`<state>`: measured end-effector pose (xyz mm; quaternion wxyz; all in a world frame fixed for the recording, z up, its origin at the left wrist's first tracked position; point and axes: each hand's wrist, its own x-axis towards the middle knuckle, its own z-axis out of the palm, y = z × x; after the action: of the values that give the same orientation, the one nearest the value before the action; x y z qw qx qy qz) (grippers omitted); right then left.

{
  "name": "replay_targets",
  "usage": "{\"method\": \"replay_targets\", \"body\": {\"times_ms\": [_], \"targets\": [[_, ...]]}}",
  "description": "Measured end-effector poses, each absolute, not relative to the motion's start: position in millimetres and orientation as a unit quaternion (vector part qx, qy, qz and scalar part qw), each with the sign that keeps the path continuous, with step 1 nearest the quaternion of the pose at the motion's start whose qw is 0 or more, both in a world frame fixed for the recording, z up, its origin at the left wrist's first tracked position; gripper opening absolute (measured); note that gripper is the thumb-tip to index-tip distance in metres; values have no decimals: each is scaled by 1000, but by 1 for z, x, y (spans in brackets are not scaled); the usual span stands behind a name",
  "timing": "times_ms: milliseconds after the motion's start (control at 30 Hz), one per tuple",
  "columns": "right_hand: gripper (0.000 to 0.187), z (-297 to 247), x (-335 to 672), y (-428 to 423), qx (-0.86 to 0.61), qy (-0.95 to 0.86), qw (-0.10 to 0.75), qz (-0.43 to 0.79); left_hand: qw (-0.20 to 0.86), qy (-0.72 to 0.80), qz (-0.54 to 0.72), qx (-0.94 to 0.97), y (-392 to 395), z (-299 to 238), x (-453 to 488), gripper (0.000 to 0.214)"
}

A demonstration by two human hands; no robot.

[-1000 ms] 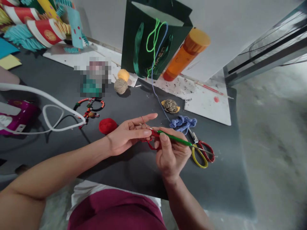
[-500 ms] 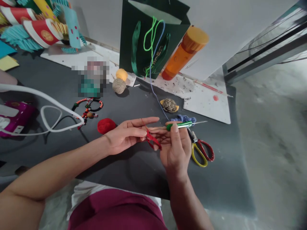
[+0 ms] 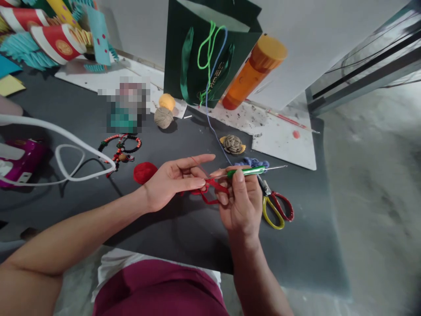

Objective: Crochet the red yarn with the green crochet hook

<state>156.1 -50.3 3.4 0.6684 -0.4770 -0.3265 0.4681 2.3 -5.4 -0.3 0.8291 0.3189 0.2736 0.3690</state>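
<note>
Dark mat [image 3: 184,245], red yarn [image 3: 205,193] in left hand's grip [image 3: 174,182]

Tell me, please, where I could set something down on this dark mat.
The dark mat is bare between the twine ball, the red yarn ball and the left hand, and right of the scissors. It is crowded around the beaded cord and the right hand.
</note>
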Motion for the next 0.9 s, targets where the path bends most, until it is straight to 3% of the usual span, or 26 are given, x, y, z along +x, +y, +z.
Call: {"method": "replay_targets", "body": {"times_ms": [900], "targets": [[13, 2, 166, -60, -530, -450, 634, 341, 815, 284, 382, 331, -4, 1, 3, 44]]}}
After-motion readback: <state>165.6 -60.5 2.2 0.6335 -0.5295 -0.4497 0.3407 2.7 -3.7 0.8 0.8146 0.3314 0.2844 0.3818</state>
